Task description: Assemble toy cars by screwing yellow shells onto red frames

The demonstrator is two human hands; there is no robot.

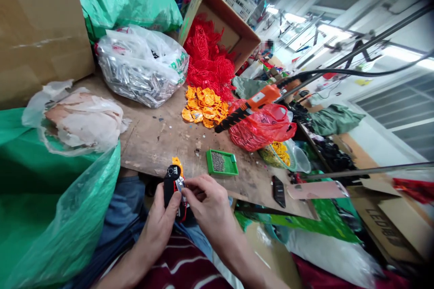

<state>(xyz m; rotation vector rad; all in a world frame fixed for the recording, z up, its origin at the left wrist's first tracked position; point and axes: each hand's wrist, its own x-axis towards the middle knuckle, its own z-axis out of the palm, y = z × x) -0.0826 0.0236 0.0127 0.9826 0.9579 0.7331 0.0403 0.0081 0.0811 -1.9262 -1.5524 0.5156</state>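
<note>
Close to my lap, my left hand (161,216) is wrapped round a black plastic body (171,185) with a round end, red edging and an orange piece (176,161) at its top. The thumb presses along its side. My right hand (210,201) pinches a small silver part (179,184) against the body's right side; its far end lies in or on the body, I cannot tell which. On the bench just ahead sits a green tray (222,172) of small metal screws. An orange electric screwdriver (252,106) hangs over the bench, its black tip pointing down to the left.
Orange plastic parts (206,106) are heaped before red netting (206,58) spilling from a carton. A clear bag (142,67) of silver pieces stands left. To the right are a red bag (261,126), a basket (276,156) and a black phone-like object (278,191).
</note>
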